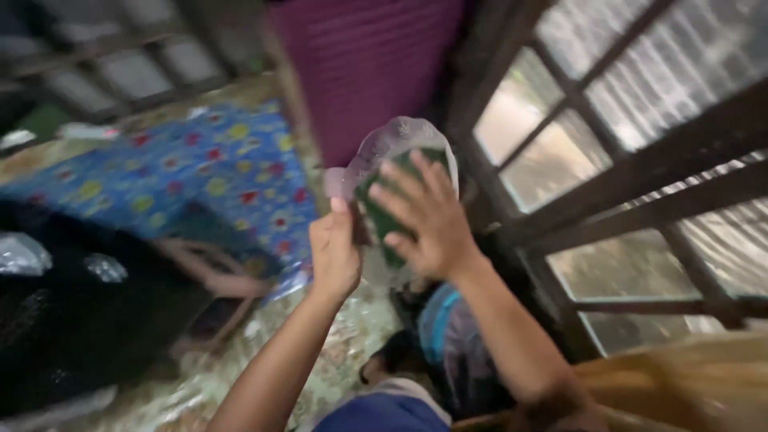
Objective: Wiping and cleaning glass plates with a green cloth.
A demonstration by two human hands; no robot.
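1. Head view, hands: both arms reach up and away from the camera. The left hand (334, 250) is closed, thumb up, pinching the lower left edge of a clear plastic bag (398, 138). The right hand (424, 214) lies on the bag's front with fingers spread and slightly curled, pressing against a dark green flat thing (386, 218) inside it.
2. Head view, the bag: it is held in the air between the two hands, in front of a purple cloth (372, 64) and just left of a dark wooden window frame (640, 172). The green thing sits in the bag's lower part, partly covered by the right fingers; the picture is blurred, so it may be a packet or a folded cloth, I cannot tell which.
3. Head view, surroundings: below left lies a blue flowered sheet (184, 172), with a black bag (72, 320) nearer the camera. Under the arms the floor (336, 360) has a pale patterned covering, and a blue and grey bundle (448, 336) lies beside the window wall.
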